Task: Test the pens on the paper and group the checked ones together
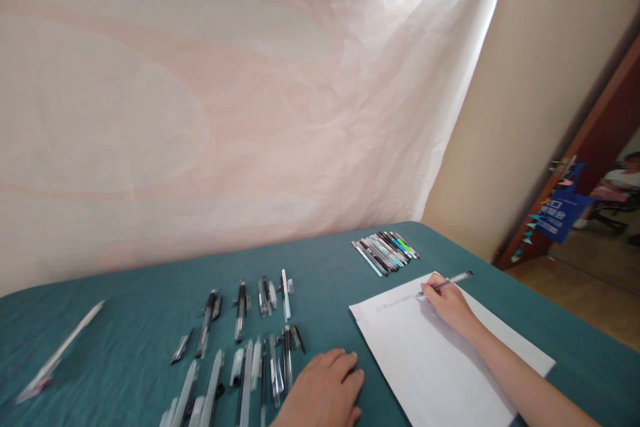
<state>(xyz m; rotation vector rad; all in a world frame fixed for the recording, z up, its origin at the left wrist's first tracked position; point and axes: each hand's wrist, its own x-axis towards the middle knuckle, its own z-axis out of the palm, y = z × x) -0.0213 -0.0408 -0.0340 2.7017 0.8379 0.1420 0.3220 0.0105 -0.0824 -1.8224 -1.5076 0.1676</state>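
A pen [457, 278] is pinched in my right hand [443, 301], its tip on a sheet of white paper [425, 360]. Near that tip a row of small grey marks [395, 305] runs along the paper's upper edge. Resting flat on the green cloth, my left hand [325, 387] has its fingers a little apart and holds nothing visible. Beside it on the left lie several pen parts, among them dark barrels [287, 357], clear caps [277, 373] and pale tubes [246, 380]. Further back are a black pen [241, 310] and a white and light-blue pen [285, 293].
A row of several pens [385, 253] lies at the table's far right. On the left is a long white stick-like item [63, 353], blurred. A pale cloth [225, 113] hangs behind the green table [320, 280]. By the open door [575, 147], a person [625, 177] sits beyond.
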